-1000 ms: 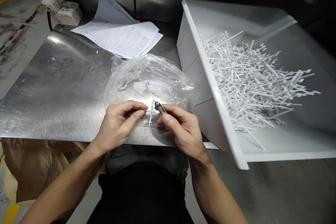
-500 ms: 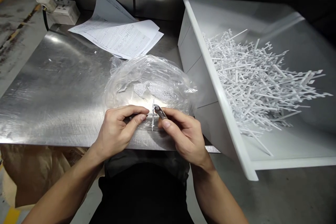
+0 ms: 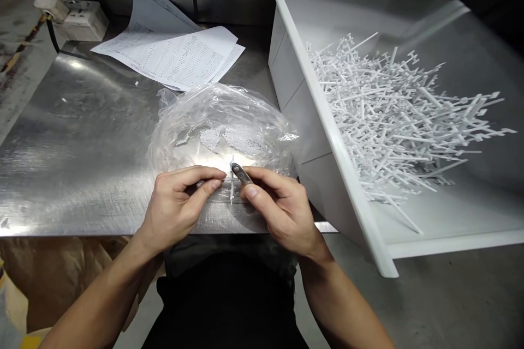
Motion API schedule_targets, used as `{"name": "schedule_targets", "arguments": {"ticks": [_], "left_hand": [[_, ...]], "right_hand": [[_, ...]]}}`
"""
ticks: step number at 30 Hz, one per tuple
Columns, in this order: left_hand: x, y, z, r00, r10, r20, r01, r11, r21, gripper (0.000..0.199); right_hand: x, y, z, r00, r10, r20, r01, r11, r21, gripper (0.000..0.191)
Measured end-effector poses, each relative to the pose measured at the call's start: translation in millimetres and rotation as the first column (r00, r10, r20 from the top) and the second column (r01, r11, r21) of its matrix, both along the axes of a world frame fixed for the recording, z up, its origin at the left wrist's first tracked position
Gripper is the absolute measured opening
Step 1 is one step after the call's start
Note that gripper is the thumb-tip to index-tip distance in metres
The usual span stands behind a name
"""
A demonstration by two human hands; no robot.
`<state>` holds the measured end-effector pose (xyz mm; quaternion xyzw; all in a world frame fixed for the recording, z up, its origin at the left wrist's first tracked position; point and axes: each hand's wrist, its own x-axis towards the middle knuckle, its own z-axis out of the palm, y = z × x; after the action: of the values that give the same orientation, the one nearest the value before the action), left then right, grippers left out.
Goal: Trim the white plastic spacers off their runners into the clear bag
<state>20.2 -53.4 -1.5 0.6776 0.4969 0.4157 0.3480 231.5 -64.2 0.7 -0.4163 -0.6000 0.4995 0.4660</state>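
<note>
Thumb and finger of the left hand [image 3: 176,202] are pinched tight on a small white plastic piece [image 3: 232,192]. The piece looks a bit like a cross, and its long bar points away from the person. The right hand [image 3: 282,207] is closed around a little silver clipper [image 3: 242,175]. The clipper's tip is right at the far part of the white piece, but it is too small to tell if it bites the plastic.

Both hands are near the front edge of a shiny metal table [image 3: 82,163]. The white piece is between them, above the near side of a crumpled clear bag [image 3: 254,103]. Just behind the bag lie some papers [image 3: 180,57] with tiny print. On the right is a big white bin [image 3: 327,122] with a heap of thin white sticks [image 3: 380,114] inside. A white socket box [image 3: 85,22] sits at the far left corner, with a plug [image 3: 51,6] in it. Brown paper [image 3: 65,283] shows below the table's front edge on the left.
</note>
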Motion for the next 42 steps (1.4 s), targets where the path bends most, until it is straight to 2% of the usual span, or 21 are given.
{"name": "schedule_targets", "arguments": {"ticks": [5, 12, 15, 19, 24, 32, 42], "left_hand": [[-0.2, 0.6, -1.2, 0.999, -0.025, -0.042, 0.026, 0.999, 0.041, 0.015], [3.1, -0.9, -4.7, 0.989, -0.022, -0.149, 0.051, 0.979, 0.196, 0.016], [3.5, -1.7, -3.8, 0.988, 0.003, -0.152, 0.025, 0.984, 0.179, 0.016], [0.9, -2.6, -1.2, 0.995, 0.058, -0.082, -0.052, 0.996, 0.079, 0.016], [-3.6, -2.3, 0.7, 0.997, 0.064, 0.035, -0.064, 0.998, -0.020, 0.017], [-6.3, -2.2, 1.2, 0.998, 0.060, 0.001, -0.060, 0.997, -0.044, 0.014], [-4.4, -1.3, 2.6, 0.997, 0.068, 0.034, -0.066, 0.996, -0.055, 0.018]], "right_hand": [[-0.9, 1.8, 1.1, 1.000, 0.003, -0.022, -0.004, 0.999, -0.044, 0.018], [0.2, 10.0, -1.5, 0.985, -0.003, -0.175, -0.046, 0.961, -0.274, 0.017], [0.3, 12.2, -1.6, 0.974, -0.036, -0.223, -0.039, 0.945, -0.325, 0.017], [1.2, 10.2, -3.8, 0.966, -0.089, -0.241, -0.004, 0.932, -0.361, 0.021], [0.7, 8.0, -3.3, 0.974, -0.087, -0.210, 0.012, 0.943, -0.334, 0.020], [-2.8, 8.4, 4.5, 0.980, -0.054, -0.189, -0.001, 0.960, -0.280, 0.018], [-1.7, 7.2, 3.4, 0.990, -0.046, -0.135, 0.003, 0.953, -0.302, 0.022]]}}
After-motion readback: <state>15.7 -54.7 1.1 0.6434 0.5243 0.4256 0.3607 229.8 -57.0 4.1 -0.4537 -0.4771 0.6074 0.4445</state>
